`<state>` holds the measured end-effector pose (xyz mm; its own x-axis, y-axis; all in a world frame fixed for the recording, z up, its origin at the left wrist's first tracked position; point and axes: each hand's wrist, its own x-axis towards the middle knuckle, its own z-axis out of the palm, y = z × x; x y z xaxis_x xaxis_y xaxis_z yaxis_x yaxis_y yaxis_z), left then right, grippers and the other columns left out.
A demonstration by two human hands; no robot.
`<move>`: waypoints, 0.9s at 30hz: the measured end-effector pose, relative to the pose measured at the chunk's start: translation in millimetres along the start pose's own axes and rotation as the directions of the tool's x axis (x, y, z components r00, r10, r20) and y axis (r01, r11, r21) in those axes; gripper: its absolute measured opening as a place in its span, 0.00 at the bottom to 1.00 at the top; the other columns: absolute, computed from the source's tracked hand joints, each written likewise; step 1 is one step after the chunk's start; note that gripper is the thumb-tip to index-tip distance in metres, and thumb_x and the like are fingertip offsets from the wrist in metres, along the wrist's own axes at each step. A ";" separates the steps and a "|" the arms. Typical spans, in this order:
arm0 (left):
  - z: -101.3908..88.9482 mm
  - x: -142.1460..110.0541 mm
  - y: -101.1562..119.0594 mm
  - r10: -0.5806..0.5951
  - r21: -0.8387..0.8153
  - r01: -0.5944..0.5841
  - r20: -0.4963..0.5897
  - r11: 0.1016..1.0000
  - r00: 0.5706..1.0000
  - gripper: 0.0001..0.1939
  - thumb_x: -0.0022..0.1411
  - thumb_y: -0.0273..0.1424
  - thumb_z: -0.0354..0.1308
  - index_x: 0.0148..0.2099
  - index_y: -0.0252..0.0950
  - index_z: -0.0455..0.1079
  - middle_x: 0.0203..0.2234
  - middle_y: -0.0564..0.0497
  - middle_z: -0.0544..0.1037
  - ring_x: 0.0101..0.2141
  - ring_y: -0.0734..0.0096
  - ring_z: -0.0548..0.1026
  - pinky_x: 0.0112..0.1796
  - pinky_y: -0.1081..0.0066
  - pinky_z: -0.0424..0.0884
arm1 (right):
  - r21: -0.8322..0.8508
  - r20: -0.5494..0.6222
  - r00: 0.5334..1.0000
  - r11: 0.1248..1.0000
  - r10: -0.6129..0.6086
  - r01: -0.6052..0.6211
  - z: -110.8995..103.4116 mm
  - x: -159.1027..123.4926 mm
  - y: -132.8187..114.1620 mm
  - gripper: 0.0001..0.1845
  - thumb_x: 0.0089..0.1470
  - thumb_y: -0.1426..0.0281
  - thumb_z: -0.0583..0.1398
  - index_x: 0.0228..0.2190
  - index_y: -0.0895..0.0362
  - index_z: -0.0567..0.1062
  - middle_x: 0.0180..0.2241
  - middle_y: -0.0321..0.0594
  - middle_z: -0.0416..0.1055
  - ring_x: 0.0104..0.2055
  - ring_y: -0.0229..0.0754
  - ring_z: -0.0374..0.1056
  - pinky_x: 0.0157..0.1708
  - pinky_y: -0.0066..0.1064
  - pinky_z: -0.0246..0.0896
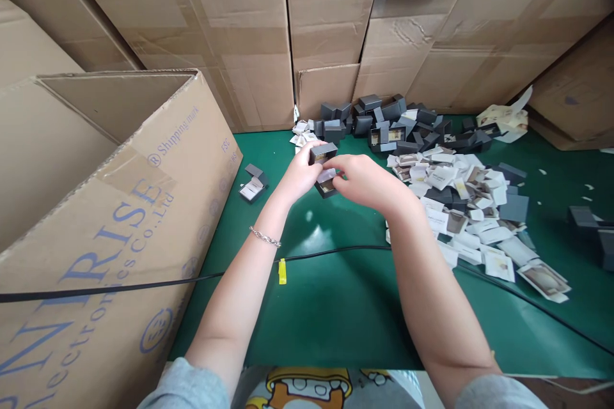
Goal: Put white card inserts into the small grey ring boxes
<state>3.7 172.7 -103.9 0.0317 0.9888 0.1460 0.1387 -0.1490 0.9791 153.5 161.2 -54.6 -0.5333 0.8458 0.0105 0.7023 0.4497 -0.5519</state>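
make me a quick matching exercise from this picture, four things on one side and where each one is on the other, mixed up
Things
1. small dark box
2. big open carton
3. pile of white cards
4. bracelet

Places
A. spread on the green table to the right of the hands
B. on the left wrist
C. standing at the left edge of the table
D. held between the left hand and the right hand

Pairs: 1-D, 2-C, 3-A, 4-B
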 end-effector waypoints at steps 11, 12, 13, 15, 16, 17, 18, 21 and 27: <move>-3.4 -0.1 2.3 0.140 -0.076 -0.140 -0.001 0.987 0.990 0.25 0.43 0.19 0.45 0.46 0.36 0.64 0.41 0.51 0.72 0.44 0.66 0.70 0.44 0.69 0.66 | 0.250 -0.096 0.969 0.948 0.228 -0.198 3.1 14.4 19.8 0.11 0.50 0.60 0.55 0.28 0.55 0.70 0.26 0.34 0.68 0.27 0.36 0.60 0.24 0.26 0.51; -3.2 -0.1 2.3 0.146 -0.081 -0.145 0.004 0.986 0.989 0.25 0.43 0.19 0.45 0.45 0.36 0.65 0.40 0.50 0.72 0.44 0.65 0.70 0.45 0.68 0.66 | 0.283 -0.030 0.974 0.936 0.225 -0.208 4.5 16.1 22.4 0.14 0.50 0.57 0.55 0.26 0.56 0.69 0.25 0.33 0.67 0.27 0.36 0.59 0.25 0.26 0.51; -2.9 -0.2 2.3 0.152 -0.087 -0.151 0.008 0.985 0.988 0.24 0.43 0.19 0.46 0.45 0.36 0.65 0.40 0.50 0.72 0.44 0.65 0.70 0.45 0.67 0.66 | 0.307 0.021 0.977 0.928 0.214 -0.210 5.6 17.5 24.6 0.16 0.50 0.55 0.56 0.25 0.56 0.68 0.25 0.33 0.65 0.27 0.35 0.59 0.25 0.26 0.52; -2.3 -0.5 2.9 0.160 -0.097 -0.158 0.015 0.983 0.987 0.23 0.43 0.19 0.47 0.44 0.36 0.65 0.40 0.50 0.72 0.45 0.64 0.70 0.46 0.66 0.66 | 0.339 0.071 0.980 0.919 0.188 -0.201 6.9 19.1 27.3 0.17 0.48 0.56 0.57 0.24 0.57 0.66 0.24 0.32 0.64 0.27 0.34 0.58 0.25 0.26 0.52; -1.9 -0.9 3.5 0.164 -0.101 -0.162 0.015 0.982 0.986 0.22 0.44 0.20 0.48 0.43 0.36 0.65 0.39 0.50 0.72 0.44 0.63 0.70 0.46 0.65 0.67 | 0.347 0.077 0.980 0.917 0.183 -0.198 7.2 19.4 27.8 0.15 0.47 0.57 0.58 0.24 0.57 0.66 0.24 0.31 0.65 0.26 0.34 0.58 0.25 0.26 0.52; -1.3 -1.4 4.3 0.169 -0.101 -0.166 0.014 0.981 0.986 0.20 0.45 0.20 0.48 0.43 0.36 0.66 0.38 0.50 0.73 0.44 0.63 0.71 0.45 0.65 0.67 | 0.349 0.076 0.980 0.916 0.183 -0.198 7.5 19.5 27.9 0.14 0.46 0.59 0.59 0.24 0.57 0.67 0.24 0.31 0.65 0.26 0.34 0.58 0.25 0.26 0.52; -0.5 -2.0 5.4 0.174 -0.092 -0.172 0.010 0.981 0.985 0.19 0.46 0.21 0.49 0.42 0.36 0.66 0.38 0.51 0.73 0.43 0.64 0.71 0.45 0.66 0.67 | 0.350 0.072 0.980 0.916 0.184 -0.197 8.0 19.4 27.7 0.12 0.45 0.61 0.59 0.25 0.57 0.68 0.24 0.32 0.66 0.27 0.35 0.59 0.25 0.26 0.52; 2.5 -3.9 8.3 0.205 0.014 -0.205 -0.010 0.979 0.979 0.14 0.48 0.21 0.51 0.40 0.36 0.68 0.38 0.51 0.73 0.42 0.66 0.70 0.44 0.69 0.67 | 0.359 0.048 0.985 0.917 0.167 -0.173 11.6 19.9 27.1 0.07 0.44 0.66 0.58 0.27 0.57 0.69 0.25 0.32 0.67 0.27 0.35 0.59 0.24 0.25 0.52; 8.8 -7.6 4.9 0.343 0.187 -0.341 0.019 0.921 0.939 0.17 0.50 0.16 0.49 0.40 0.36 0.70 0.35 0.53 0.75 0.38 0.71 0.72 0.40 0.74 0.66 | 0.462 0.002 0.982 0.871 0.189 -0.168 22.6 27.4 31.6 0.06 0.40 0.70 0.57 0.26 0.58 0.68 0.24 0.33 0.64 0.26 0.34 0.56 0.22 0.24 0.49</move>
<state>12.8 164.4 -101.4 0.0963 0.8771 0.4706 0.3019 -0.4762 0.8259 150.4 192.2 -90.6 -0.3922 0.9149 -0.0953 0.4830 0.1166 -0.8678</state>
